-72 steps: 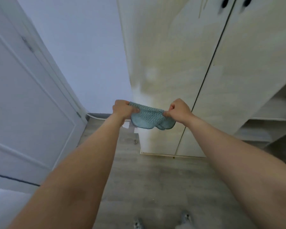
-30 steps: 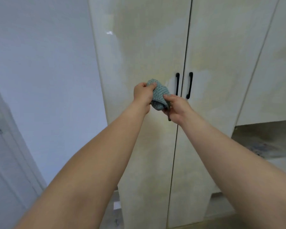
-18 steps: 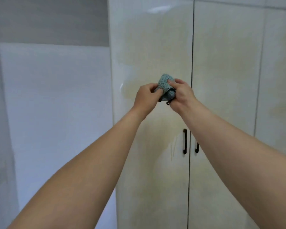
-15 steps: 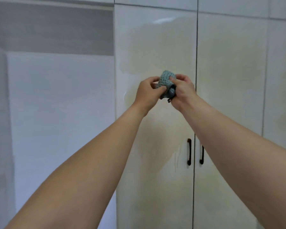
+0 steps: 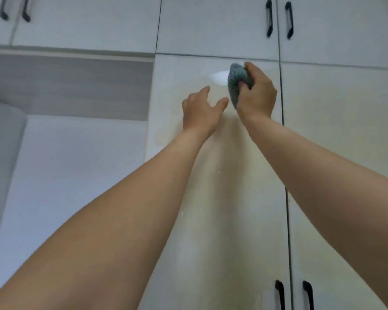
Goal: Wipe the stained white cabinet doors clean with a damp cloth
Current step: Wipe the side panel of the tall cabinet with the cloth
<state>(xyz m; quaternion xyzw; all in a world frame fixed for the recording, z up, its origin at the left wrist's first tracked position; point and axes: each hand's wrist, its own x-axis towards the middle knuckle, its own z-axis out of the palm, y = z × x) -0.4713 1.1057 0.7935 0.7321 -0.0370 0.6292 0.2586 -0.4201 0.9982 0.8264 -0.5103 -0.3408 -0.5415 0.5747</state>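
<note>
A tall white cabinet fills the view, and its left door [image 5: 213,198] carries a broad yellowish stain. My right hand [image 5: 257,95] grips a bunched blue-green cloth [image 5: 235,82] close to the top of that door, beside the seam to the right door [image 5: 345,153]. Whether the cloth touches the surface I cannot tell. My left hand [image 5: 199,111] hovers just left of the cloth with fingers spread and holds nothing.
Upper cabinet doors [image 5: 217,23] with black handles [image 5: 269,19] run above. Two more black handles [image 5: 280,295] sit low at the seam. A grey recess [image 5: 67,86] and a pale wall [image 5: 76,175] lie to the left.
My left hand has let go of the cloth and spread its fingers. My right hand carried the cloth up to the door's top. The view tilted upward.
</note>
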